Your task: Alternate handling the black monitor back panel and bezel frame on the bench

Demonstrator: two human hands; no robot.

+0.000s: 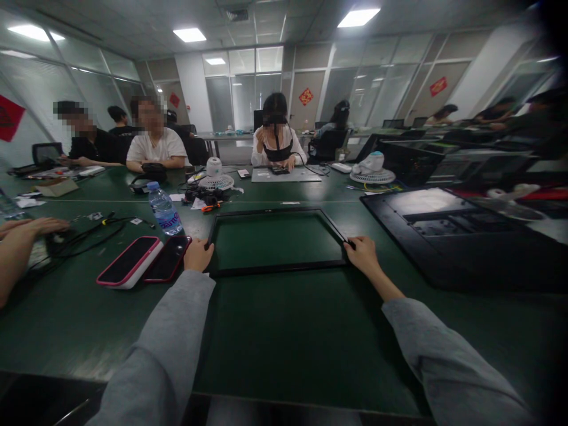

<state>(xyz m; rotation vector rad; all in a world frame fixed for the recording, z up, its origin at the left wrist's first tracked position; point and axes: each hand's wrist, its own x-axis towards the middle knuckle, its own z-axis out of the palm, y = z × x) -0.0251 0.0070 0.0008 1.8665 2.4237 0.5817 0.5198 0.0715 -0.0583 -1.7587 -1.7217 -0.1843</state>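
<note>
The left hand (pixel 199 254) is closed narrowly on the left side of the black frame (pixel 279 268), thumb near the upper edge of the grip; the right hand (pixel 362 254) pinches the right side, its fingers likewise nearly shut around the thin bar; the frame lies between the two hands, over the green table (pixel 284 343), the tabletop showing through its opening; whether its far edge touches the table, I cannot tell.

The bottle (pixel 165 210) stands beyond the left hand, clear, with a blue cap and a printed label; how full it is cannot be made out; a second bottle (pixel 9 206) is cut off at the left edge; the cardboard box (pixel 57 187) is farther back on the left, its contents too small to tell.

The pink-rimmed device (pixel 131 260) lies beside the red-edged phone (pixel 168 260), left of the left hand; dark cables (pixel 100 228) run near another person's hand (pixel 47 226); the black panel (pixel 479 260) lies flat to the right of the frame.
</note>
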